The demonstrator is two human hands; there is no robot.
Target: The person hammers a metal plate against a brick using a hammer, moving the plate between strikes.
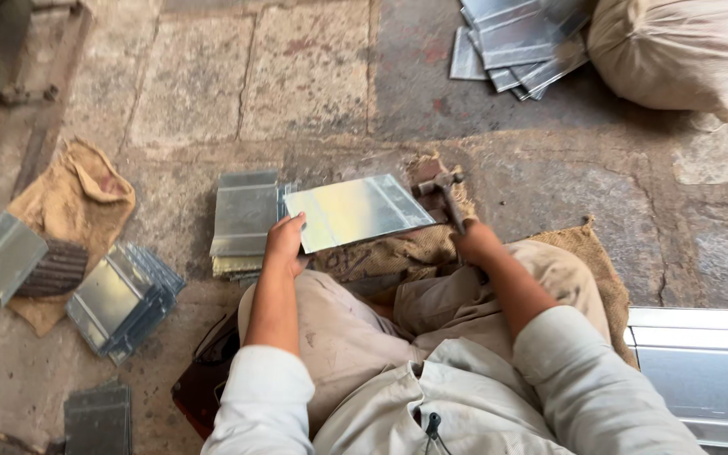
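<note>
Right hand [475,243] mostly hidden behind the forearm; fingers apparently closed on the hammer [446,195] handle, grip itself hard to make out. Left hand [285,243] clamped on the near-left corner of a shiny metal sheet [355,211], thumb on top, fingers underneath unseen. Sheet tilted above burlap padding [414,248], beside a stack of folded sheets [244,221]. Long metal panel [701,371] cut off at right. Rough stone-slab floor [297,76]; sack [676,50] and more sheets [516,42] beyond.
</note>
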